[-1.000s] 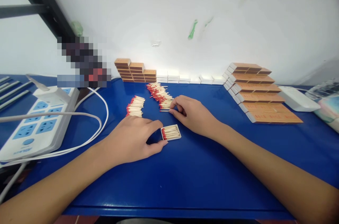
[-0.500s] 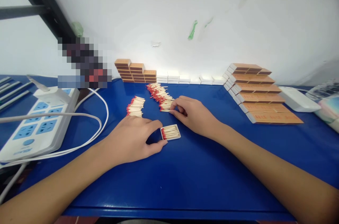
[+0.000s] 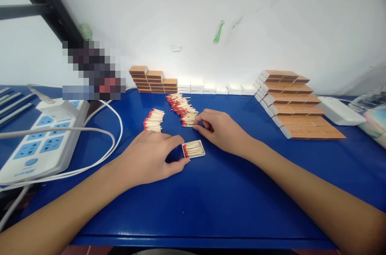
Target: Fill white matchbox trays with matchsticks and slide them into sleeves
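My left hand [image 3: 153,154] grips the left end of a small white matchbox tray [image 3: 202,152] between thumb and index finger. Red-headed matches [image 3: 193,149] lie side by side in the tray, heads to the left. Its other fingers rest by a smaller group of loose matches [image 3: 154,120], partly hiding them. At the near end of a longer match pile [image 3: 183,108], my right hand [image 3: 224,130] has thumb and index finger closed on the plain stick ends. How many sticks are in that pinch cannot be seen.
Closed matchboxes [image 3: 153,82] are stacked along the wall at the back left, white trays [image 3: 197,86] beside them. A stepped stack of matchboxes [image 3: 295,104] stands at right. A power strip [image 3: 51,138] with white cables [image 3: 119,126] lies at left on the blue table [image 3: 193,207].
The view has shifted very slightly. Both hands, the tray and the match piles keep their places relative to one another.
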